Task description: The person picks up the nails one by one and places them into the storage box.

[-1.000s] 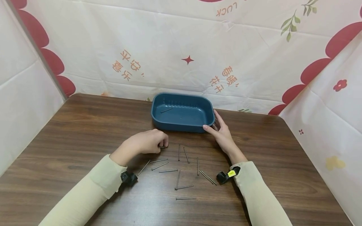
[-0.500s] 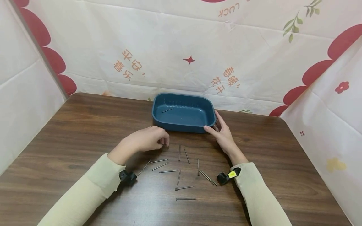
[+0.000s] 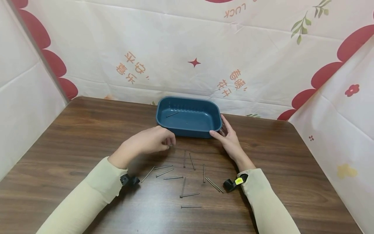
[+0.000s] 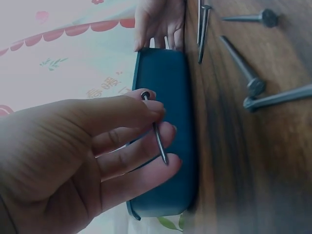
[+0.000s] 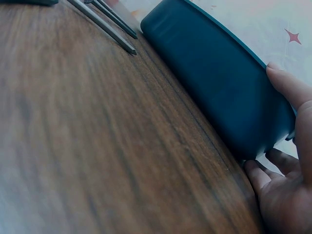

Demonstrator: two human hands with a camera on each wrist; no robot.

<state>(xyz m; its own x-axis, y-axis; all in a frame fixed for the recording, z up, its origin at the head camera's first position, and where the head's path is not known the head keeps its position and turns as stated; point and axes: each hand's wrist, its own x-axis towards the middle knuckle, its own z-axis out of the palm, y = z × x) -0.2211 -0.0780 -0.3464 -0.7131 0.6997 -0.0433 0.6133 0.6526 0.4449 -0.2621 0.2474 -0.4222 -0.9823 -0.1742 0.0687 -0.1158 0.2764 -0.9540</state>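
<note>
And here's the brown wood-grain worktop point(image 3: 87, 143), stretching under both hands! Just beyond them sits the blue tray point(image 3: 187, 132), its right end gripped by the right hand point(image 3: 230, 139). Between the hands, two nails point(image 3: 184, 159) lie apart. Nearer the person than the left hand point(image 3: 149, 139), four more nails point(image 3: 173, 177)! On the right hand's near side, a single nail point(image 3: 204, 173) and a close parallel pair point(image 3: 215, 185). Closer in, two nails point(image 3: 190, 195) meet at one end; another nail point(image 3: 191, 206) lies crosswise, nearest the person.
</note>
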